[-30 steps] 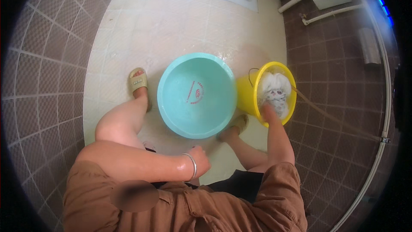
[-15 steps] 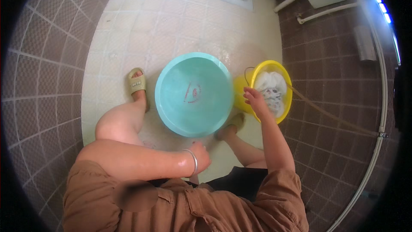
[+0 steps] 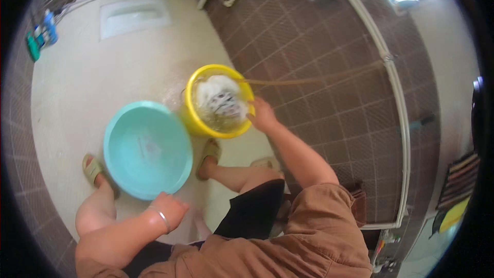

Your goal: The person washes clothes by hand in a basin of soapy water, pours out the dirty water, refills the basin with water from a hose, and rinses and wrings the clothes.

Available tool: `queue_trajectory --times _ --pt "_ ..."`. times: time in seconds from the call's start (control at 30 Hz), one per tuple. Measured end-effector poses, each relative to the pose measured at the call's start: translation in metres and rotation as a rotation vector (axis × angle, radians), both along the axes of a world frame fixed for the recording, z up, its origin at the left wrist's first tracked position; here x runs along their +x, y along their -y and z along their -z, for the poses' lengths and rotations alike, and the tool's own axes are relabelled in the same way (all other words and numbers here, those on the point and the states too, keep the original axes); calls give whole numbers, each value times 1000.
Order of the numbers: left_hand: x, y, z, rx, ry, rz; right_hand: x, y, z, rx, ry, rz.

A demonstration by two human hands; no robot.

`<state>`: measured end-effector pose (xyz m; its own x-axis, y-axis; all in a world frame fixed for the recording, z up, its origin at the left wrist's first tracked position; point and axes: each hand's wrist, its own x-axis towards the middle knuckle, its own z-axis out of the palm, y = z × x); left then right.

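Note:
White cloth with dark patterned parts (image 3: 222, 95) lies in water inside a yellow bucket (image 3: 190, 118). My right hand (image 3: 264, 116) is at the bucket's right rim, thumb and fingers apart; whether they touch the rim is hard to tell. A large light-teal basin (image 3: 123, 149) stands left of the bucket, with a faint reddish print on its bottom and nothing in it. Just below the basin's near rim is my left hand (image 3: 174, 210), a silver bangle on its wrist. Its fingers are loosely curled in, with no object visible in them.
A brownish hose (image 3: 314, 79) runs from the pipe (image 3: 399, 123) on the right tiled wall to the bucket. A squat toilet (image 3: 135, 16) is set in the floor at the back. Bottles (image 3: 50, 27) stand by the left wall. My sandalled feet flank the basin.
The view has turned right, so basin and bucket appear further left. My right hand has moved from the bucket's near left side to its right rim. Water around the cloth shows more clearly.

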<state>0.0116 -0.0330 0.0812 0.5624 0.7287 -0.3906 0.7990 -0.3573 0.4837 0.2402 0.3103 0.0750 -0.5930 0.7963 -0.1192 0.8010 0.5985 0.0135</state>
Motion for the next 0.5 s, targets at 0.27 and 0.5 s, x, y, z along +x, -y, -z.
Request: queue_trajectory --times 0.27,0.5 --pt "1 -3 7 -72 -107 -69 65 -86 -173 678 768 135" --pt "-27 -26 43 -168 -82 -204 77 -69 -114 112 922 213"
